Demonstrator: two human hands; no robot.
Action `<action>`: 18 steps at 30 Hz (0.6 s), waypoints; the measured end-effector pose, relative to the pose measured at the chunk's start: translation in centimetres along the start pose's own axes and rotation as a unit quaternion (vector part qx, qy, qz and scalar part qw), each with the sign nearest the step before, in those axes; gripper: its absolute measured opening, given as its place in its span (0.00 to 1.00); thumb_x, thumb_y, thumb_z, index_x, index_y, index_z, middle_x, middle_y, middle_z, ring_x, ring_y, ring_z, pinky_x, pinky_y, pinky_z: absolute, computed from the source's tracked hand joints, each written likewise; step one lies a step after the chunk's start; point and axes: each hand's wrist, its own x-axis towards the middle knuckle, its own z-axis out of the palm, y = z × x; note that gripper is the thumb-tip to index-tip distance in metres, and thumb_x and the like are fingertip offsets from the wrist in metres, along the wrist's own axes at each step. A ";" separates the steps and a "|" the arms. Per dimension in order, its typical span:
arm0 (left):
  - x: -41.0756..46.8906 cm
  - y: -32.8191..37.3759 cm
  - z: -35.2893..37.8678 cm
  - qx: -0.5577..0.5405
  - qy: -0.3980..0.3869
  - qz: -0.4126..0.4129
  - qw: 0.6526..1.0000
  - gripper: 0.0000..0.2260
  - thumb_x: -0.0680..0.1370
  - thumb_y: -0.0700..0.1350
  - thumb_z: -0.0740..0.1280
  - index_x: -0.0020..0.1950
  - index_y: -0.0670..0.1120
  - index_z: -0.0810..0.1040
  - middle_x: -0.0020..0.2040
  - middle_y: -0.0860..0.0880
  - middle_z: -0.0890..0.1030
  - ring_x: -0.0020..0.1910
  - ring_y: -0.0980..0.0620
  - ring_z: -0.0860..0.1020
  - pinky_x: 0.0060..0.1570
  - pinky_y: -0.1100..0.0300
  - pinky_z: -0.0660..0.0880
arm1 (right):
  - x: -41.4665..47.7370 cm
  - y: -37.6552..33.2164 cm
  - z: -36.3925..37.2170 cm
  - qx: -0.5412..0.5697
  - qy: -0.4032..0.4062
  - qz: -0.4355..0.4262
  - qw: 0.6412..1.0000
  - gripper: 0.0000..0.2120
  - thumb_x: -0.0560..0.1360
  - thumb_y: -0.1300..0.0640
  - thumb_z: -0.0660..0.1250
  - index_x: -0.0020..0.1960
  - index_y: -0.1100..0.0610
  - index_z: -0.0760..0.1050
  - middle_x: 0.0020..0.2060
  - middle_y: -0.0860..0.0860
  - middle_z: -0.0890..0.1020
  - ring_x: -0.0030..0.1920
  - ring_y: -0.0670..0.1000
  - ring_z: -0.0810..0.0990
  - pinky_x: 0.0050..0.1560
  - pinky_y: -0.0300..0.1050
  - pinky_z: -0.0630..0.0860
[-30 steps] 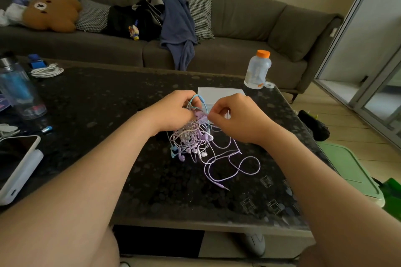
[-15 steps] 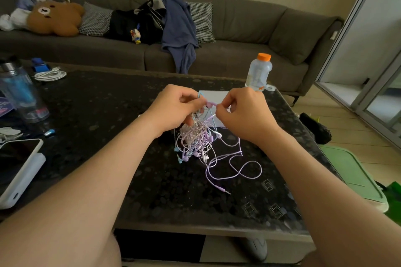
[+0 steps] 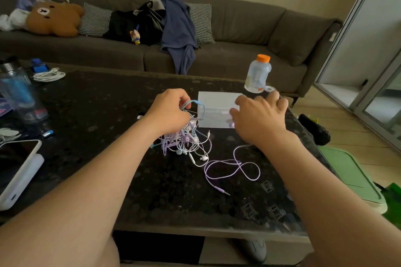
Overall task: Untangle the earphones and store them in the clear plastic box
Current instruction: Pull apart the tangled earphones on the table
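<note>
On the black speckled stone table point(image 3: 97, 104), mid-frame, sits a tangled bunch of pastel purple, blue and white wired earphones point(image 3: 186, 142). The left hand point(image 3: 169, 112) grips the top of the bunch, fingers curled round the cords, with a blue loop sticking up past the knuckles. The lower part of the bunch rests on the table.

One purple earphone cable point(image 3: 233, 163) is pulled free to the right. It loops across the table, its jack plug lies nearest the camera, and the other end runs up under the right wrist.

The right hand point(image 3: 258, 117) is over the right end of the clear plastic rectangular box point(image 3: 213, 104), fingers spread and fairly straight. A purple earbud shows by the thumb, but cannot tell whether the hand holds it. The box stands on the table just behind the bunch, lid on, nothing visible inside.

A clear plastic bottle with an orange cap point(image 3: 258, 76) stands behind the box, near the far table edge. At the left edge are a phone on a white power bank point(image 3: 17, 167), a blue-tinted drink bottle point(image 3: 18, 95) and a coiled white cable point(image 3: 48, 76). Behind is a grey sofa point(image 3: 238, 28) with a brown bear plush point(image 3: 54, 18) and a blue garment point(image 3: 178, 28).
</note>
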 end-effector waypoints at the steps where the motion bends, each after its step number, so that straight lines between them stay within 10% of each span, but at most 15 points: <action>1: 0.0 0.0 0.0 0.000 0.000 0.004 1.000 0.12 0.76 0.33 0.69 0.47 0.50 0.78 0.47 0.51 0.77 0.40 0.55 0.75 0.35 0.62 0.68 | 0.1 0.0 0.1 0.011 -0.036 -0.007 0.999 0.21 0.86 0.39 0.56 0.75 0.43 0.70 0.66 0.58 0.76 0.72 0.66 0.64 0.71 0.63 0.60; 11: -0.3 -0.1 -0.3 -0.038 -0.069 0.096 0.992 0.23 0.71 0.30 0.75 0.57 0.54 0.75 0.57 0.56 0.77 0.33 0.55 0.72 0.34 0.64 0.74 | -0.1 -0.5 2.0 -0.047 -0.163 -0.071 0.983 0.17 0.79 0.38 0.68 0.63 0.45 0.81 0.71 0.57 0.67 0.73 0.66 0.61 0.74 0.66 0.57; 18: -0.6 0.1 -0.2 -0.110 -0.121 0.107 0.981 0.31 0.67 0.27 0.76 0.61 0.55 0.78 0.60 0.56 0.78 0.35 0.53 0.74 0.39 0.60 0.78 | 0.1 -1.2 3.1 0.134 -0.235 -0.168 0.948 0.16 0.79 0.48 0.72 0.64 0.52 0.76 0.57 0.50 0.82 0.59 0.55 0.80 0.65 0.57 0.75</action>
